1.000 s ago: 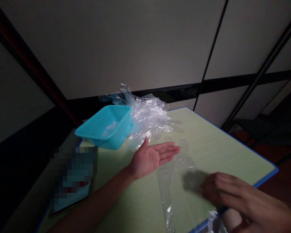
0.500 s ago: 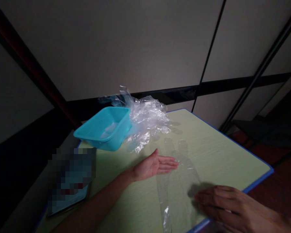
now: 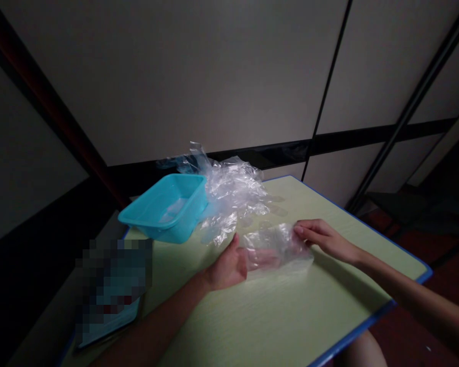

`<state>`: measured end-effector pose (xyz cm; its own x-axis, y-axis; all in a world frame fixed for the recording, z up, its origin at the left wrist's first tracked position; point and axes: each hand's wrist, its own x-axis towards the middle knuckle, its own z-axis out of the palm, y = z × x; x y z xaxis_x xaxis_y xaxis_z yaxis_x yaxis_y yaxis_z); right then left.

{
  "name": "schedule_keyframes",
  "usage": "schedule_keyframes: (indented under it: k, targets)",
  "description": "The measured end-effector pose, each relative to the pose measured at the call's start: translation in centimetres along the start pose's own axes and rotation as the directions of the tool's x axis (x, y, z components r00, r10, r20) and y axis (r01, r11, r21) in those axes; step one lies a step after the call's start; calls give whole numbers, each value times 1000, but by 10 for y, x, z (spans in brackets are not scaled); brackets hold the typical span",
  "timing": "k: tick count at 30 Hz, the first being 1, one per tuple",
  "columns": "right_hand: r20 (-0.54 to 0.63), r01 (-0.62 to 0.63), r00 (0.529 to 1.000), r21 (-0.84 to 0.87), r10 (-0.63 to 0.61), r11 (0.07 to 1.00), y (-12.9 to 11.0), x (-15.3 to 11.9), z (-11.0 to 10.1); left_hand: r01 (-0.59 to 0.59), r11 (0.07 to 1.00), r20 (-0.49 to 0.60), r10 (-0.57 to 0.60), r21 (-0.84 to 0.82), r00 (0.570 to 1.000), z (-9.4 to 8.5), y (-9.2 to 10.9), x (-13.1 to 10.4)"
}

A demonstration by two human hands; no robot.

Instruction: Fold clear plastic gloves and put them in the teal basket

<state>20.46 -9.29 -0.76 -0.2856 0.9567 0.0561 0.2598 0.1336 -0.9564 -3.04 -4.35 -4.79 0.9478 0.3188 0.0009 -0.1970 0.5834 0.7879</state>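
A clear disposable plastic glove [image 3: 273, 250] is folded over the outstretched fingers of my left hand [image 3: 229, 265], which show through the film. That hand rests palm up near the middle of the table, its thumb raised outside the plastic. At the glove's right end, my right hand [image 3: 323, 239] pinches the film between thumb and fingers. Behind both hands lies a crumpled heap of clear plastic gloves [image 3: 235, 186]. A turquoise plastic basin [image 3: 187, 216] stands left of the heap, with some whitish clear material at its bottom.
The pale yellow-green table [image 3: 222, 326] has a blue edge. A flat, pixelated object [image 3: 115, 290] lies at its left side. Pale cabinet panels [image 3: 214, 76] with a dark band rise behind the table. Part of a leg [image 3: 363, 351] shows below the front edge.
My right hand has moved from the front edge up to the middle, bringing the glove's lower part with it. The glove lay flat before; now it is folded over my left fingers.
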Motion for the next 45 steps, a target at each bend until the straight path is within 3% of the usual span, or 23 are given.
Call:
schedule_keyframes:
  k: [4,9,13,21,28,31,34,36,39,42,45]
  targets:
    - [-99,-59,992,144,74,988,14,19,1,-6,999,-42,8,36,999,-4,-2,2]
    - [-164,-88,977,262,134,961,24,13,5,33,999,-147,-38,-34,988,-9,-1,3]
    - [-216,-55,971,220,104,974,30,0,7,90,989,-176,-109,-115,978,-10,2,3]
    - [-198,-21,979,127,46,992,34,-6,18,82,983,-232,-120,-165,965,-7,4,5]
    - [-140,-26,989,93,39,995,38,-6,19,-29,986,-274,-17,-163,962,-3,5,6]
    - [-148,-14,989,58,22,998,37,-5,18,-172,983,-396,130,-71,909,-1,8,6]
    - [-192,18,981,-39,-25,999,35,-5,17,-274,957,-526,281,92,803,-2,12,5]
    - [-225,37,972,-116,-63,993,34,-5,16,-286,936,-559,351,204,751,-6,13,5]
    - [-248,30,964,-247,-94,968,34,-5,15,-234,876,-543,451,422,708,-13,10,7]
    - [-252,20,958,-408,-134,913,36,-4,14,-116,732,-483,551,671,681,-16,4,8]
    - [-282,66,926,-536,-253,841,37,-4,12,22,420,-341,706,907,621,-9,-2,6]
